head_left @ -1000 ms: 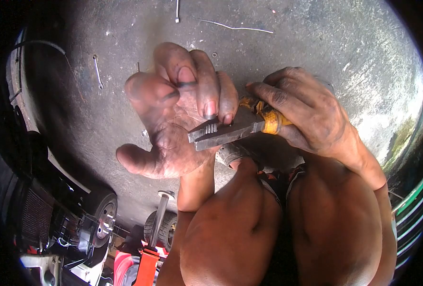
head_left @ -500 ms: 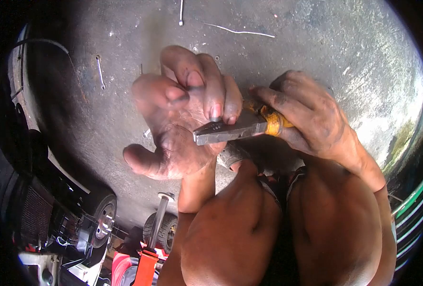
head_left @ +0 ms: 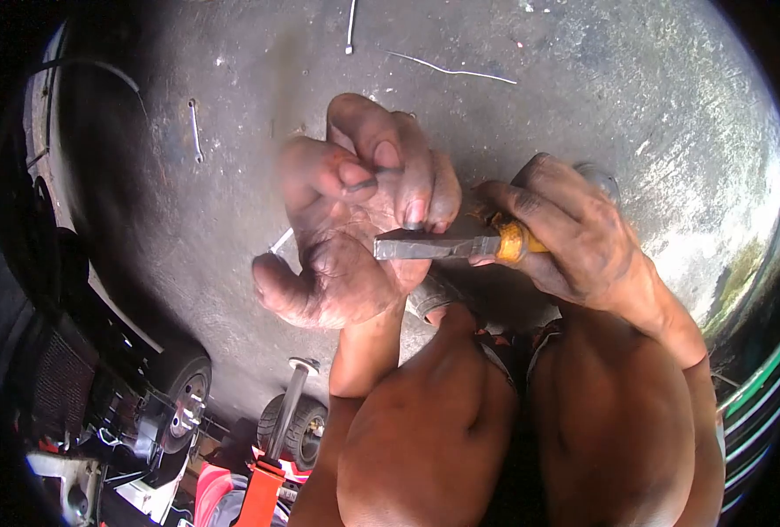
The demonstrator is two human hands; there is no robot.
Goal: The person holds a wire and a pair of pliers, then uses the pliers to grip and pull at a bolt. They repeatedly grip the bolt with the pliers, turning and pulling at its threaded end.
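My right hand (head_left: 583, 233) is wrapped round the yellow handles of a pair of pliers (head_left: 438, 247). The steel jaws point left, across the edge of my left palm. Turned palm up, my left hand (head_left: 342, 237) has its thumb stretched away and its fingers loosely curled. Two of its fingertips come right at the top of the jaws, and no object shows in the palm. Dark grime covers the fingers of both hands. Below them are my bare knees (head_left: 425, 439).
Wrenches (head_left: 196, 132) (head_left: 350, 28) and a thin bent wire (head_left: 451, 69) lie on the concrete floor (head_left: 232, 53). A vehicle wheel (head_left: 184, 400), a red jack (head_left: 263, 492) and a small tyre (head_left: 302, 430) stand at lower left. Green and white bars (head_left: 763, 378) show at right.
The pliers have rolled so that their jaws now show edge-on. Both hands sit slightly farther right in view, and the floor items have shifted with the camera.
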